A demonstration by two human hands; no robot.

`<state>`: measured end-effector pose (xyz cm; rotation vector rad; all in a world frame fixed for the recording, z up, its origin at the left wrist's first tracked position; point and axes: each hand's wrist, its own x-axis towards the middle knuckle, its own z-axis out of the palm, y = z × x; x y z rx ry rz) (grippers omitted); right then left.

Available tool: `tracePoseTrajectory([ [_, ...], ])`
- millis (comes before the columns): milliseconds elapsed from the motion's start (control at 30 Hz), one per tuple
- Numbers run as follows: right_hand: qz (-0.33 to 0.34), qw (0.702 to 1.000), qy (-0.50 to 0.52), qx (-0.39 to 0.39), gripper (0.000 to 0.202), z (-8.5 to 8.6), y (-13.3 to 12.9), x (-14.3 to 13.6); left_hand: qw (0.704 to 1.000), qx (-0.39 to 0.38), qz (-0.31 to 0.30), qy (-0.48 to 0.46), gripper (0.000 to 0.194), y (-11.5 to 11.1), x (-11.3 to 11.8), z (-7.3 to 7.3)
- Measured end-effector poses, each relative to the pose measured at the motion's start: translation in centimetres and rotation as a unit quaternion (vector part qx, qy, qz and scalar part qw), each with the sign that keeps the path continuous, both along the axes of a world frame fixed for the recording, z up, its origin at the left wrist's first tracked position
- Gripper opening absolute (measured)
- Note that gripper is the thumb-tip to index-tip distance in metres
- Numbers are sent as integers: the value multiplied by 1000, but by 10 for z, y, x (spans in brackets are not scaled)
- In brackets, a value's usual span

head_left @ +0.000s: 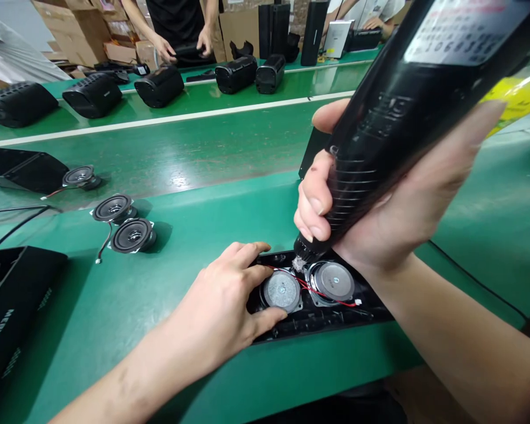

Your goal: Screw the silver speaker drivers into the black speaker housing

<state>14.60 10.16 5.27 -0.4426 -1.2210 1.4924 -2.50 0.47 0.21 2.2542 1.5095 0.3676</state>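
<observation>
My right hand [393,218] has its fingers clamped around a black electric screwdriver [406,112], tilted, tip down between the two speakers [331,281] in the black panel [318,318] at the near edge of the green table [203,176]. My left hand [223,303] lies flat on the panel's left end, fingers spread and gripping nothing, thumb just beside the left speaker (red wires run between the pair). Three loose speakers [123,227] sit well to the left; a co-worker's hands [183,47] are at the far side.
</observation>
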Motion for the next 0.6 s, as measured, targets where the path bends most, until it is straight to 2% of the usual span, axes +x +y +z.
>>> tracePoseTrajectory([
  [267, -3, 1000, 8, 4, 68, -3, 1, -2, 1000, -10, 4, 5, 40, 1, 1, 2],
  [600, 33, 999, 14, 15, 60, -10, 2, -2, 1000, -2, 1, 9, 41, 2, 2, 1],
])
